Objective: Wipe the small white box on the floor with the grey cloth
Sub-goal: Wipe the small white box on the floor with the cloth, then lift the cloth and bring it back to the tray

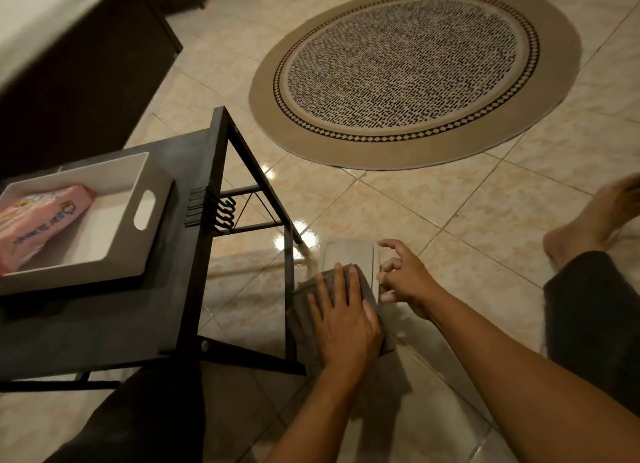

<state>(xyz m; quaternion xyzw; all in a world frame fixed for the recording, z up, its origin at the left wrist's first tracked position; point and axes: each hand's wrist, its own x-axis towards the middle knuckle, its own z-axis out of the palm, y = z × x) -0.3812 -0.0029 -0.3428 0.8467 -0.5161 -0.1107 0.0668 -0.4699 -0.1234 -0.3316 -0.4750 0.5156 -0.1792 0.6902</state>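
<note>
The small white box [349, 256] stands on the tiled floor beside the black table's leg. Its near half is covered by the folded grey cloth [301, 310]. My left hand [344, 319] lies flat on the cloth, palm down, fingers spread toward the box's far end. My right hand [403, 277] is at the box's right side, fingers curled and apart; whether they touch the box edge I cannot tell. The box's lower part is hidden by the cloth and my left hand.
A low black metal table [194, 254] stands to the left, holding a white tray [145, 241] with a pink packet [38, 216]. A round patterned rug [412, 71] lies ahead. My bare foot [595, 220] and dark-trousered legs rest on the floor at the right and bottom left.
</note>
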